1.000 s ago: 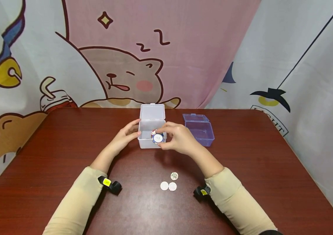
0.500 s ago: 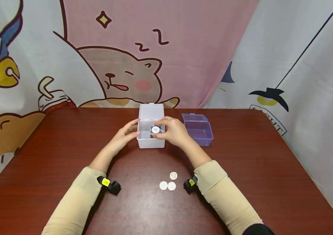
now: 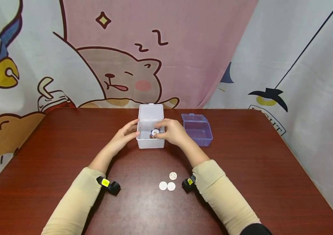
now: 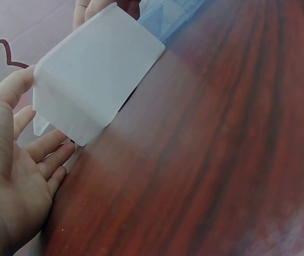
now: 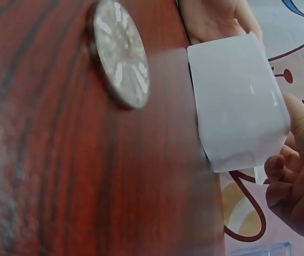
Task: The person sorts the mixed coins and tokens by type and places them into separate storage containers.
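Note:
In the head view an open white plastic box point(image 3: 150, 143) stands near the table's back edge. My left hand point(image 3: 122, 137) rests against its left side, thumb near the front rim and fingers along the side wall, as the left wrist view also shows. Over the right wall reaches my right hand point(image 3: 173, 132), with a blue-and-white poker chip point(image 3: 155, 132) pinched between thumb and fingers inside the box. Something reddish shows just below that chip; I cannot tell whether it is held too. In the right wrist view the box's wall point(image 5: 237, 101) hides the chip and fingertips.
To the right stands a translucent purple-blue box point(image 3: 198, 130) with its lid up. Three pale round discs lie on the table point(image 3: 242, 163) nearer the front: a patterned disc point(image 3: 173, 176), a plain left disc point(image 3: 163, 186) and a plain right disc point(image 3: 171, 186). A printed curtain point(image 3: 195, 49) hangs behind.
My right hand has moved left and lowered the poker chip into the white box, the chip turning in its fingers. My left hand has stayed against the box.

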Available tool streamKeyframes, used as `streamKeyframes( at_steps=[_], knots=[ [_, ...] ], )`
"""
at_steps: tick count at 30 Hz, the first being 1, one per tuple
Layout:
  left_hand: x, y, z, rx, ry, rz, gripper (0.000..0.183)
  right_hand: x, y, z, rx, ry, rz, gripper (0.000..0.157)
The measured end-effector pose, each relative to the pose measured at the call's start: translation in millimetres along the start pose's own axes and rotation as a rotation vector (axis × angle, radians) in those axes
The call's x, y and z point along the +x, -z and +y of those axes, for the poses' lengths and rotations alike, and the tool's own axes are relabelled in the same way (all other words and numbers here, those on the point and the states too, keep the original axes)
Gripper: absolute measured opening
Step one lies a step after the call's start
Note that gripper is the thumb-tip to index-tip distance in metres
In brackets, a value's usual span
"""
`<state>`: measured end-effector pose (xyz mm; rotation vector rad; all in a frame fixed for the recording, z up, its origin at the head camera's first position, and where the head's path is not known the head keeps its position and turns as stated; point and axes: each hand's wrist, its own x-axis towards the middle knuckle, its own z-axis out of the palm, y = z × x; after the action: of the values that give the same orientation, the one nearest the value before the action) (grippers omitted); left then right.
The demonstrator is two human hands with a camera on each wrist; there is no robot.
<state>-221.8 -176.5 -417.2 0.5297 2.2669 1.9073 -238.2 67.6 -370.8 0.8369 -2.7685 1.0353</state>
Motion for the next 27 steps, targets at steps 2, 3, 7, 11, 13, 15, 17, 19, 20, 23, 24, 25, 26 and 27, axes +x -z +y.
streamKeyframes(
  at_steps=[2,3,7,11,13,15,17,19,20,23,24,25,26,27],
  knots=[
    [-0.2,0.1,-0.6,-0.002,0.002,-0.003,0.058,0,-0.2,0,0.002,-0.009,-0.006,0.035],
    [-0.2,0.1,-1.0,-0.001,0.003,-0.004,0.058,-1,-0.3,0,0.003,-0.011,-0.007,0.035],
    [0.1,0.1,-1.8,-0.002,-0.002,-0.006,0.059,-4,-0.6,0,0.018,-0.008,0.005,0.036],
    [0.3,-0.1,-0.5,0.004,-0.012,-0.004,0.058,-8,0.7,-1,0.032,0.02,0.037,0.035],
    [0.4,-0.3,0.0,0.009,-0.015,-0.002,0.059,-11,2.1,-3,0.042,0.035,0.055,0.034],
    [0.3,-0.3,-0.2,0.008,-0.014,-0.002,0.059,-14,3.6,-3,0.054,0.049,0.079,0.033],
    [0.7,-0.3,-0.4,0.01,-0.013,0.0,0.058,-18,6.1,-4,0.08,0.069,0.112,0.031],
    [1.1,-0.2,-0.4,0.007,-0.013,0.001,0.058,-22,9.0,-5,0.121,0.096,0.152,0.029],
    [1.3,-0.2,-0.7,0.007,-0.012,0.001,0.058,-25,10.7,-5,0.144,0.11,0.172,0.028],
    [1.6,0.0,-0.8,0.009,-0.01,0.003,0.058,-32,16.7,-5,0.221,0.147,0.231,0.024],
    [1.5,0.1,-0.8,0.008,-0.009,0.002,0.058,-35,19.0,-5,0.246,0.154,0.248,0.023],
    [1.3,0.2,-0.6,0.008,-0.009,0.002,0.059,-38,21.3,-5,0.261,0.157,0.265,0.022],
    [1.2,0.3,-0.4,0.011,-0.007,0.002,0.059,-40,23.5,-4,0.276,0.159,0.282,0.021],
    [0.9,0.3,-0.3,0.011,-0.006,0.002,0.059,-43,25.9,-3,0.288,0.158,0.299,0.019]
  ],
)
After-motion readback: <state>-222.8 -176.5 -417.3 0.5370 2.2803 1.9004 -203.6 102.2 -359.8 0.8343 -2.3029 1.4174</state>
